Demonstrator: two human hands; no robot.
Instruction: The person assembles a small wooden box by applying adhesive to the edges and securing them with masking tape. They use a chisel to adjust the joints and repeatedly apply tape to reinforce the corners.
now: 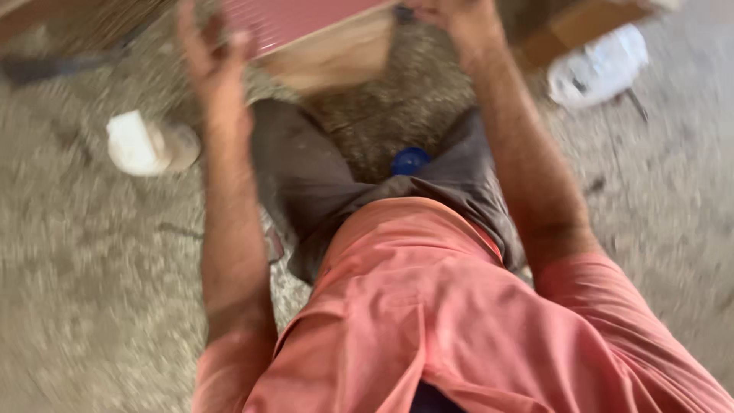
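At the far left, a white cup (145, 144) lies on its side on the speckled floor (69, 252), well apart from your body and a little below your left hand. The whole view is blurred, so fine detail is lost.

Your left hand (210, 57) is raised above the floor with the fingers spread and loose; it is open and grips nothing. It sits just beside the left end of the board (306, 23), a flat pinkish-red panel with a pale wooden edge that runs across the top of the view. I cannot tell whether the fingertips touch that board or only come near it.

Between your arms you see your dark shorts (306, 176) and your salmon shirt (428, 306), and a small blue round thing (410, 160) shows in the gap between your legs; what it is cannot be made out.

Your right hand (443, 15) is at the top edge, against the right end of the board. It is cut off by the frame, so I cannot tell whether it is closed on the board or only resting there.

To the far right, a crumpled clear plastic bottle (596, 65) lies on the floor beside a brown wooden piece (573, 27).
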